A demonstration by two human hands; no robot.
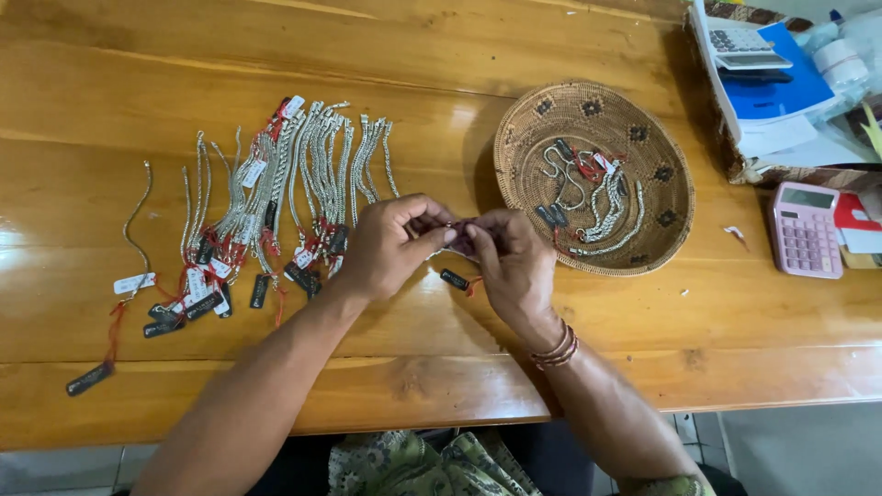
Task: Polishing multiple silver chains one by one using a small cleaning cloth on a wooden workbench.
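Observation:
My left hand and my right hand meet over the wooden table, fingertips pinched together on a small silver bracelet piece. A black tag on a red string hangs from it onto the table. Left of my hands lie several silver chain bracelets in a row, each with white and black tags on red strings. To the right stands a round woven basket with several more tagged bracelets inside.
A pink calculator lies at the right edge. Behind it a woven tray holds papers, a blue folder and a white calculator. One bracelet with tags lies apart at the far left.

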